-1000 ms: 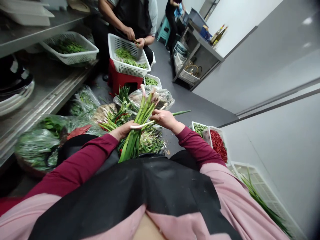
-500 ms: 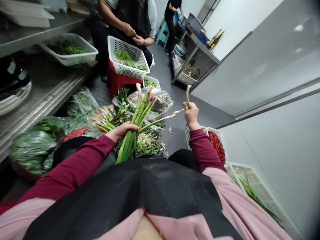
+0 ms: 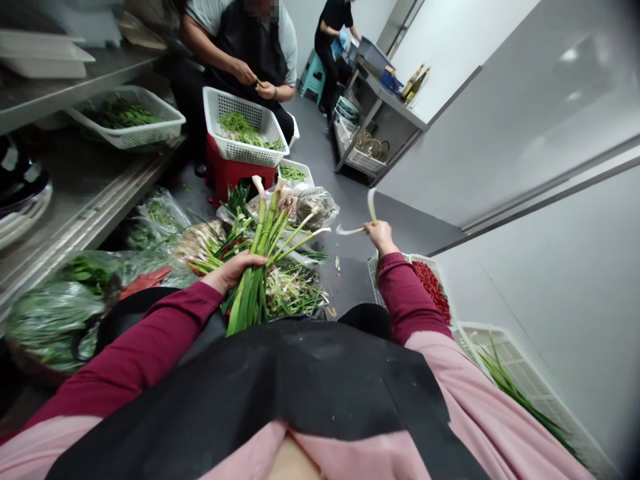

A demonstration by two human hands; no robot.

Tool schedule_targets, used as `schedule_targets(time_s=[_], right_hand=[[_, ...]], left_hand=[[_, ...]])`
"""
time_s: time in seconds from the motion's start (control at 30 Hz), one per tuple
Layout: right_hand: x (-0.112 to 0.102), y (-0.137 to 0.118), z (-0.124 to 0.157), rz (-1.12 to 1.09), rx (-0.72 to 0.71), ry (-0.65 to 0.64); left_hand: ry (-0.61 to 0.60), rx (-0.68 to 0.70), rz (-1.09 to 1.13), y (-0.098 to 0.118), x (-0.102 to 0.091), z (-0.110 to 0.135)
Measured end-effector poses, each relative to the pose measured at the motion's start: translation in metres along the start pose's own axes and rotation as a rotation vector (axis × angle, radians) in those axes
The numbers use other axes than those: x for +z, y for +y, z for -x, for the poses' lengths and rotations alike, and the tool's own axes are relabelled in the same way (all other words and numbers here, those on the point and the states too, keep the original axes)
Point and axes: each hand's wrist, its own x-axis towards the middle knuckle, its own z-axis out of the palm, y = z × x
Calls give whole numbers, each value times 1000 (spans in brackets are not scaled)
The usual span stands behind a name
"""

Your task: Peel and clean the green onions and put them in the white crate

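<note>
My left hand [image 3: 243, 270] is closed around a bunch of green garlic [image 3: 260, 260], its pale, purplish bulb ends up and its green leaves hanging toward my lap. One thin stalk leans out to the right, its white tip bare. Off to the right, my right hand [image 3: 380, 237] pinches a pale garlic peel [image 3: 351, 231]. One end curves upward from the fist and another points left, apart from the bunch. Below the bunch lies a heap of garlic trimmings [image 3: 295, 290]. More green garlic with roots [image 3: 200, 241] lies beyond my left hand.
A co-worker [image 3: 250, 53] sits behind a white basket [image 3: 245, 155] on a red stool [image 3: 220, 177]. Bagged greens [image 3: 55, 313] and a metal shelf [image 3: 100, 200] flank my left. A basket of red chilies [image 3: 431, 287] and a long crate [image 3: 540, 387] stand right.
The strip stretched between the bunch and my right hand has come away from the bunch. My right hand is slightly lower in view; my left hand still grips the green garlic.
</note>
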Motion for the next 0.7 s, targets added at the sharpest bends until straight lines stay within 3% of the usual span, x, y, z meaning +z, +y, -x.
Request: schedule_targets(time_s=[0.07,0.17,0.27,0.4,0.53,0.7], right_hand=[[11,-5,16,19,28,-152],[27,-30,39,-94,75,-13],[30,-65,46,-328,-103,60],[26,-95,31,-388,-380,-117],[31,-96,19,-500,-336,-217],[33,-89,30,-656,-252,-282]], left_hand=[[7,6,-24,0,1,0],[20,6,-72,-1,4,-2],[14,4,-106,-3,7,-4],[-48,10,-133,-7,9,-6],[-69,9,-130,-6,10,-3],[-116,10,-110,-5,12,0]])
